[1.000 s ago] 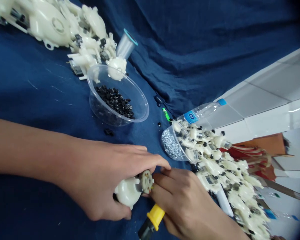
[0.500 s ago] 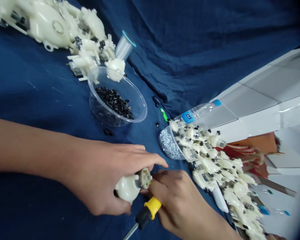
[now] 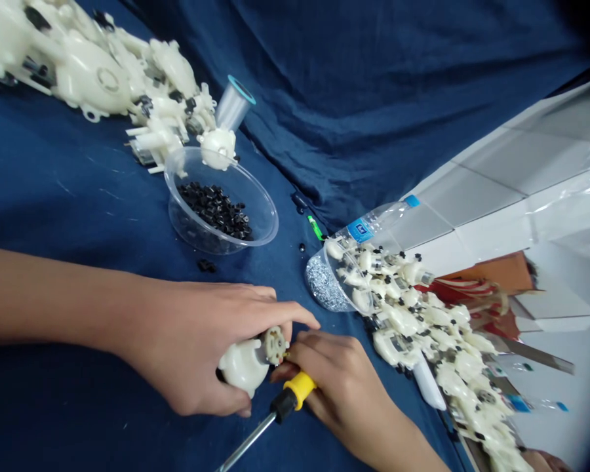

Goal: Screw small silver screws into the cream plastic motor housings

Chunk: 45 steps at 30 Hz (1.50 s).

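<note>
My left hand is wrapped round a small cream plastic motor housing whose metal motor end points right. My right hand is closed just right of that end, fingertips pinched against it, and a screwdriver with a yellow and black handle lies under the palm, its shaft running down to the lower left. Both hands rest on a dark blue cloth.
A clear bowl of small black parts stands beyond the hands. A tipped clear cup of silvery bits lies to the right beside a heap of cream motor units. More cream parts, a thread spool and a plastic bottle lie around.
The screwdriver has swung so its metal shaft now shows toward the lower left. Both hands stay on the housing; the view has drifted slightly.
</note>
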Available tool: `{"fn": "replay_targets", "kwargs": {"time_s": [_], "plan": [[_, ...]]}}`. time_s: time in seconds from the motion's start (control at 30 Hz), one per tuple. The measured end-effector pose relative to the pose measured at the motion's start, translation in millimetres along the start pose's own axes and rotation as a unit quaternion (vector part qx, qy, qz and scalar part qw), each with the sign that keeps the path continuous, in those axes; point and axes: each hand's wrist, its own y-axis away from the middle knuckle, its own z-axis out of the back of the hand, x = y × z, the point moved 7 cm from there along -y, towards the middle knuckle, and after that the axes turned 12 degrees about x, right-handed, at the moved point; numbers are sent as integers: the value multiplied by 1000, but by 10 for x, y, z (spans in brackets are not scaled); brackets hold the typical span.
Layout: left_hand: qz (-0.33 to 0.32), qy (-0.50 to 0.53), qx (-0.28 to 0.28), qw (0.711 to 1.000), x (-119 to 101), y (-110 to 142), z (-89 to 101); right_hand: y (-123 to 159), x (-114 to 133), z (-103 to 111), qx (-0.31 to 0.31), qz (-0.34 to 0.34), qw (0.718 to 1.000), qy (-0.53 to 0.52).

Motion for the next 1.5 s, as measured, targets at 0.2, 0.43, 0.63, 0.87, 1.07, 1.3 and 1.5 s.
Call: {"fn": "replay_targets", "kwargs": {"time_s": [0.2, 0.43, 0.63, 0.87, 1.07, 1.3, 1.5], "plan": [[5, -2, 6, 1000, -4, 14, -4, 10, -24, -27, -22, -17, 999, -43], [-10, -17, -8, 1000, -21, 7, 11, 30, -35, -20, -72, -1, 996, -61], [-15, -30, -16, 999, -29, -2, -1, 24, -17, -43, -115, -11, 988, -98], [16, -47, -22, 999, -6, 21, 5, 555, -73, 231, -151, -135, 979, 2], [41, -35, -10, 999, 10, 47, 6, 757, -55, 613, -93, -114, 982, 114], [38, -28, -18, 999, -57, 48, 15, 493, 183, 784, -53, -86, 976, 195], [48, -34, -4, 998, -64, 46, 27, 458, 217, 787, -56, -80, 971, 217]]}}
